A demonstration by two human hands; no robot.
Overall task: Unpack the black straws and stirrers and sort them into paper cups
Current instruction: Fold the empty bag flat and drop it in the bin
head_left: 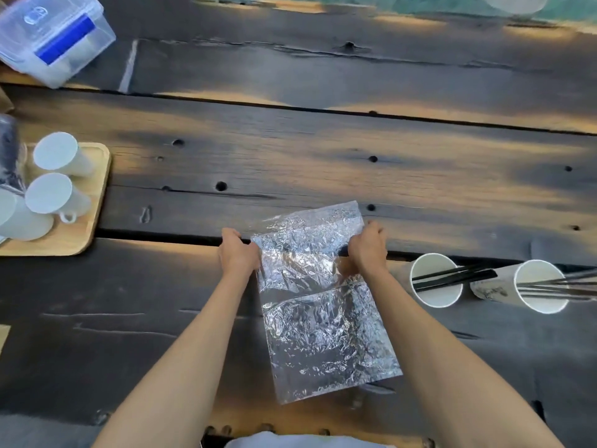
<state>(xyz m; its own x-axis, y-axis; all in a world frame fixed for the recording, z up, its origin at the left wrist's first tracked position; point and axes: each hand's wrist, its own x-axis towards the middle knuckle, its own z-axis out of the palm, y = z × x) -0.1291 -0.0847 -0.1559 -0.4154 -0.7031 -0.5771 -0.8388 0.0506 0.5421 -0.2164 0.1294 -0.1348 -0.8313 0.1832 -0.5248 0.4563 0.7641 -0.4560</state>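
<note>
A crinkled clear plastic bag (326, 321) lies flat on the dark wooden table, with no straws visible inside it. My left hand (239, 253) pinches the bag's left edge and my right hand (368, 248) grips its right edge, both near the far end. To the right stand two white paper cups. The nearer cup (436, 281) holds flat black stirrers (458, 278). The farther cup (539, 287) holds thin black straws (562, 287) that reach past the frame's right edge.
A wooden tray (87, 221) at the left carries several upturned white mugs (55, 195). A clear plastic box with a blue latch (55, 37) sits at the far left corner. A dark object (9, 153) stands at the left edge. Gaps run between the table planks.
</note>
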